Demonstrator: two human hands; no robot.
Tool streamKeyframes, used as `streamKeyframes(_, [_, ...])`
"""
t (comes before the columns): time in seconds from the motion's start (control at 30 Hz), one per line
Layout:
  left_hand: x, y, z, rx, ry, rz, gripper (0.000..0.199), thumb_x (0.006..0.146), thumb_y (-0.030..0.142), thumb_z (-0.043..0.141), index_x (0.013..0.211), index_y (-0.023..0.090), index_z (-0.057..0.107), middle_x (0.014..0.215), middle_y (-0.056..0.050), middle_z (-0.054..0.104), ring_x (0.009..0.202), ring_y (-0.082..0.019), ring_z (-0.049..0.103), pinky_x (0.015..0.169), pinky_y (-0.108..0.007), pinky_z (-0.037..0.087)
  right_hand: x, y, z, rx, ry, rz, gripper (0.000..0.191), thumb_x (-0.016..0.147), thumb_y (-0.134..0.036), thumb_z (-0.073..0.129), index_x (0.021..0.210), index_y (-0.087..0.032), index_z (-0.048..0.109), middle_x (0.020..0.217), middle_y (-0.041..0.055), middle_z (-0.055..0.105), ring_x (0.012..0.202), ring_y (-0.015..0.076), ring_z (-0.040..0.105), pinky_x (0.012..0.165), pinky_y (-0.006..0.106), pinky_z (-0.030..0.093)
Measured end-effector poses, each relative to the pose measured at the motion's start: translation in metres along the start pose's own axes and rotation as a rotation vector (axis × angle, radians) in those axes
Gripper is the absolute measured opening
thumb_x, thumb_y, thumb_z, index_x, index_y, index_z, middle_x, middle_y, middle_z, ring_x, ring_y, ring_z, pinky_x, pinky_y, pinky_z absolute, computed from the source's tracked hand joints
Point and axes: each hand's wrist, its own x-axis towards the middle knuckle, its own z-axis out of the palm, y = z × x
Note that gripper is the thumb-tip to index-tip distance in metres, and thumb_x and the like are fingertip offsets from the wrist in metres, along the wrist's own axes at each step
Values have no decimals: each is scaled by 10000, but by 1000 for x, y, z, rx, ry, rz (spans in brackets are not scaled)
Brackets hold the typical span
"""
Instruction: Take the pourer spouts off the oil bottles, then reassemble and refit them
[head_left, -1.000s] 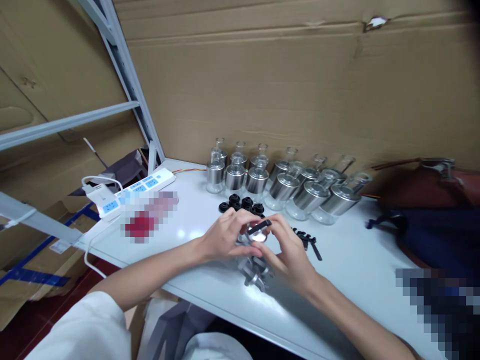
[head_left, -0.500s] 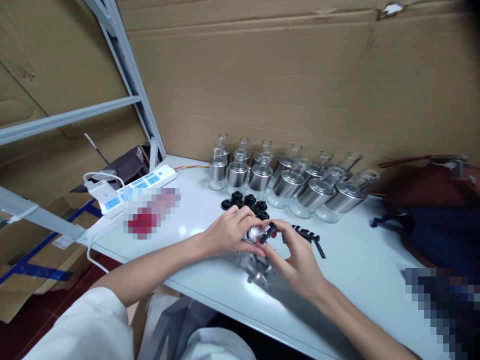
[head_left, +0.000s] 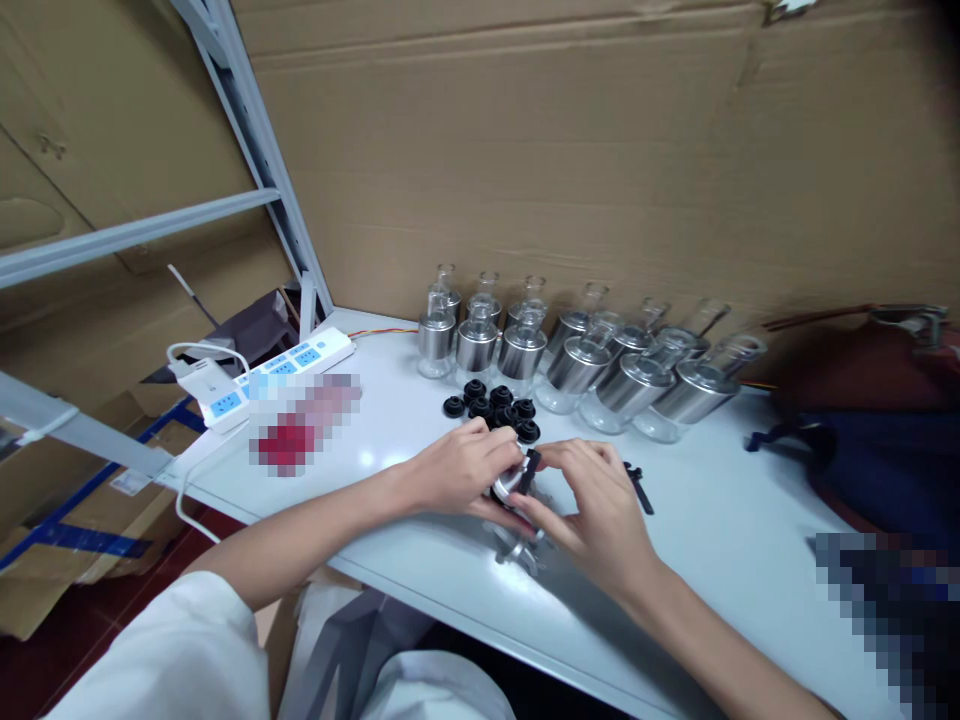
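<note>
My left hand (head_left: pixel 466 468) is closed around a small silver metal part (head_left: pixel 508 484) above the table. Against that part, my right hand (head_left: pixel 596 505) pinches a short black piece (head_left: pixel 531 466) between thumb and fingers. Several loose silver parts (head_left: pixel 517 548) lie just below both hands, partly covered by them. Behind the hands sits a cluster of round black stoppers (head_left: pixel 480 409). Thin black pieces (head_left: pixel 640 489) lie to the right of my right hand, which hides some of them.
Glass bottles with metal bands (head_left: pixel 586 362) stand in two rows at the back of the white table (head_left: pixel 405 400). A white power strip (head_left: pixel 300 362) lies at the left, near a metal shelf frame. A dark bag (head_left: pixel 877 440) rests at the right.
The black piece has turned more upright against the silver part. My right hand has shifted slightly right and its fingers now cover more of the thin black pieces.
</note>
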Motion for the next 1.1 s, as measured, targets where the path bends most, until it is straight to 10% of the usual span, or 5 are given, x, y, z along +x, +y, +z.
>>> streamKeyframes(0.43, [-5,-1,4,-52,42,55,218,933,361,447,897,150,486,761,-72,620,661,-176,571,605,-288,414,5,-6,-5,-229,1,-85,308,984,-445,407,916,-159,496,720,56,614,660,213,541,649,346,276])
streamKeyframes(1.1, [-3,-2,6,27,50,147,392,983,467,339,755,177,474,644,-24,610,551,-143,505,637,-290,385,6,-7,-6,-233,-35,-130,505,999,-532,321,752,-152,544,620,45,555,620,198,497,641,318,283])
